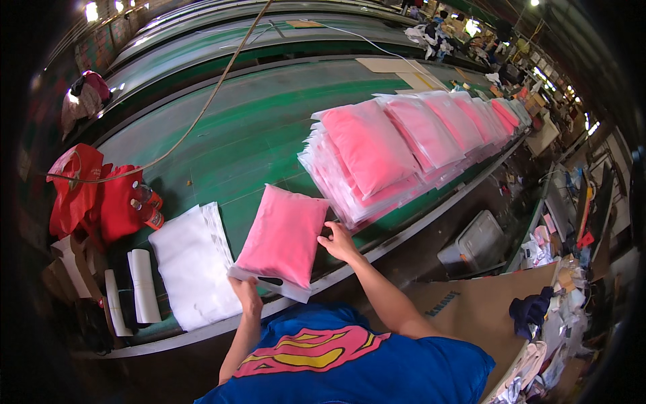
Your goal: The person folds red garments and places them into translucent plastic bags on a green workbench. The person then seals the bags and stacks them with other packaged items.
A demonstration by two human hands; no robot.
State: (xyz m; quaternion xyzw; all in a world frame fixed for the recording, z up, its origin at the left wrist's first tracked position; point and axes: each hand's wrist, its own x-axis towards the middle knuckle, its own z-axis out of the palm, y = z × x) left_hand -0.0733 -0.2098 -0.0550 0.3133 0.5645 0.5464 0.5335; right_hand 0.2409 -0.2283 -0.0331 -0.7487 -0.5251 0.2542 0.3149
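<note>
A translucent plastic bag [285, 235] with folded pink fabric inside is held up over the near edge of the green table. My left hand [246, 295] grips its lower left corner, beside the cut-out handle hole [270, 280]. At the bag's right edge is my right hand [339, 243], thumb and index finger apart, the fingertips close to the plastic; whether they touch it I cannot tell. Left of the bag lies a stack of flat white plastic bags [194, 267]. Up and to the right, several piles of filled pink bags [371, 149] run along the table.
Rolled white sheets [144, 285], two bottles with orange labels [147, 213] and red bags [118, 202] stand at the left. A cord [217, 91] hangs across the table [242, 121]. Cardboard sheets [386, 65] lie farther back. On my right are a plastic bin [477, 242] and a cardboard panel [454, 303].
</note>
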